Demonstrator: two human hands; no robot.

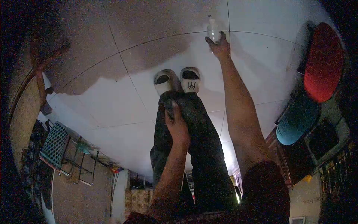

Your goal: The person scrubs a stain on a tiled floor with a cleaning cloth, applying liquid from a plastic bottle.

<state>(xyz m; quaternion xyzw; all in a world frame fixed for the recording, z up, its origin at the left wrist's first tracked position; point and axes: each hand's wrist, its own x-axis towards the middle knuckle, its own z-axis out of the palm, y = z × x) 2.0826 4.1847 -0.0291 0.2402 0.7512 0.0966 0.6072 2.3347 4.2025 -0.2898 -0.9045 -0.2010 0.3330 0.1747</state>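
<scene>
My right hand [220, 47] is stretched far forward, its fingers wrapped round a small clear bottle [213, 30] with a pale neck and a dark tip. The bottle overlaps the tiled floor in this view, beside a tile joint. Nearer to me, my left hand [176, 127] is in front of my dark trousers [203, 149], its fingers curled closed. Something dark shows at those fingers; I cannot tell what it is. Beyond that hand are my two light slippers [163, 83], side by side on the floor.
Pale floor tiles [261, 48] carry a large brownish area [141, 48] at the upper left. On the right are a red rounded seat [323, 63] and a teal one [298, 121]. A teal chair with a perforated pattern [55, 145] stands at the left.
</scene>
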